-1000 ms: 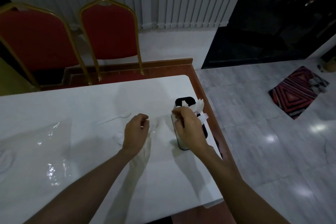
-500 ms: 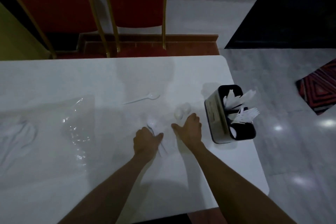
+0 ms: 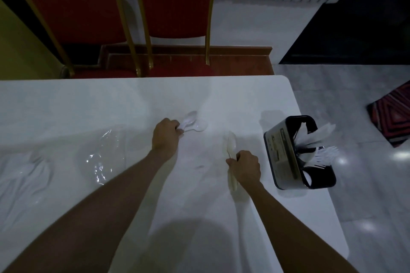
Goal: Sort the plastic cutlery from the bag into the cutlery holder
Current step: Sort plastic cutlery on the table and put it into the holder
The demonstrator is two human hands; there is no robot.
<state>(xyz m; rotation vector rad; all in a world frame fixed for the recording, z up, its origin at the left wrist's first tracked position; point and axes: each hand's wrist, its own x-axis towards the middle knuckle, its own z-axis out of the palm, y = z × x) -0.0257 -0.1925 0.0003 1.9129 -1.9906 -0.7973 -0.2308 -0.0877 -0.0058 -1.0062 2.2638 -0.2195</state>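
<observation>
Overhead, both hands grip white plastic spoons on the white table (image 3: pixel 66 106). Left hand (image 3: pixel 165 136) closed on spoons (image 3: pixel 189 120), bowls pointing away. Right hand (image 3: pixel 245 167) closed on a spoon bundle (image 3: pixel 230 148), near the black cutlery holder (image 3: pixel 284 157) at the table's right edge, already holding forks (image 3: pixel 325 155). Clear bag (image 3: pixel 104 153) lies left, more cutlery (image 3: pixel 24 173) inside. Red chairs (image 3: pixel 175 0) behind the table.

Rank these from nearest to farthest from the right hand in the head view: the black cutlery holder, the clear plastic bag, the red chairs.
From the right hand:
1. Black cutlery holder, just to its right, near the table's right edge.
2. Clear plastic bag, on the table to its left, beyond the left hand.
3. Red chairs, behind the table's far edge.
</observation>
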